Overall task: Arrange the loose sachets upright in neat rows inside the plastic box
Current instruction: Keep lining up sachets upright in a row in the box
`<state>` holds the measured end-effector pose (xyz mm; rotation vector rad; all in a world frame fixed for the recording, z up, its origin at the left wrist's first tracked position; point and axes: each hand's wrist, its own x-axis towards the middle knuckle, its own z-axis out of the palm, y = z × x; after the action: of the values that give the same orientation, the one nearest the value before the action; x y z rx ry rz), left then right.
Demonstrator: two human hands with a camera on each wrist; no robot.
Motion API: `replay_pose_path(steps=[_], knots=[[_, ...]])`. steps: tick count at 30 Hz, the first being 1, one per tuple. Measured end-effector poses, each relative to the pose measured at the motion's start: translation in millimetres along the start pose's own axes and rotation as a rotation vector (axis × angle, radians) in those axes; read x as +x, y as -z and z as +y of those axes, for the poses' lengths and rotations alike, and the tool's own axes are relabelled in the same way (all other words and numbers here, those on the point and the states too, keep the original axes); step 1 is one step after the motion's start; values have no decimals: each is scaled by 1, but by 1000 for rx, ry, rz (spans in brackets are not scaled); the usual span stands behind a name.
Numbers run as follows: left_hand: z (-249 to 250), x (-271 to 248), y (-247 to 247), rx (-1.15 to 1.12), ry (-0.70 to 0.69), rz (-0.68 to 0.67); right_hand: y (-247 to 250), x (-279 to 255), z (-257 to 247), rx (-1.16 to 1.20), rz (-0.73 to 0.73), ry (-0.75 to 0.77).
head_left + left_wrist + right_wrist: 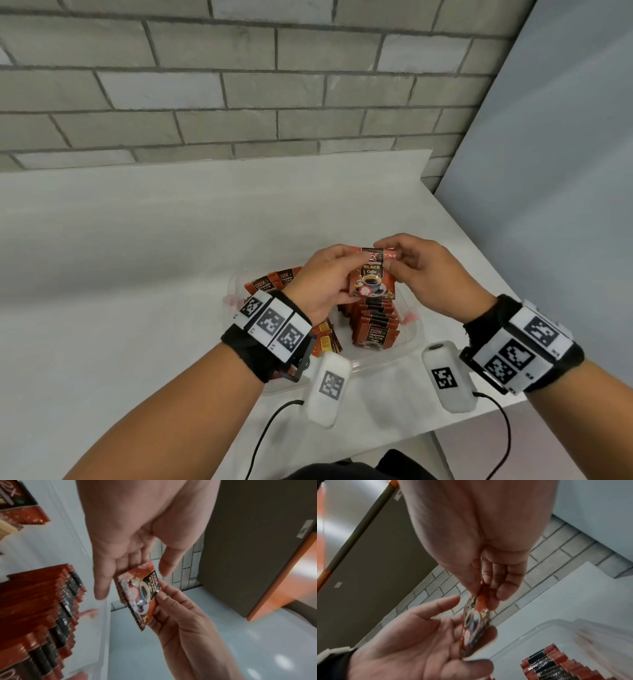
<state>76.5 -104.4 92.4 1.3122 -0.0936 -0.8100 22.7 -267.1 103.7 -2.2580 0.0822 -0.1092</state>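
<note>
Above the clear plastic box (383,361) I hold one brown "Black Coffee" sachet (373,277) upright. My right hand (404,260) pinches its top edge between thumb and fingers. My left hand (325,277) lies open against its left side and back, thumb apart from it. In the right wrist view the right hand (488,577) grips the sachet (476,622), which leans on the flat fingers of the left hand (419,635). Below, a row of upright sachets (375,325) fills the box's right part. The left wrist view shows the sachet (139,595) and that row (42,608).
Loose sachets (274,281) lie tumbled in the box's left part, partly hidden under my left wrist. The box stands on a white table (137,257) whose right edge (479,260) runs diagonally close by. A grey brick wall (239,85) backs the table.
</note>
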Motion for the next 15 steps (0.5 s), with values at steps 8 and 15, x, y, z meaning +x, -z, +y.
replay_pose_path(steps=[8,15], knots=[[-16,16,-2,-61,310,132,-11,-33,20,-358,-228,-27],[-28,20,-4,-198,507,80,-28,-38,29,-743,-309,20]])
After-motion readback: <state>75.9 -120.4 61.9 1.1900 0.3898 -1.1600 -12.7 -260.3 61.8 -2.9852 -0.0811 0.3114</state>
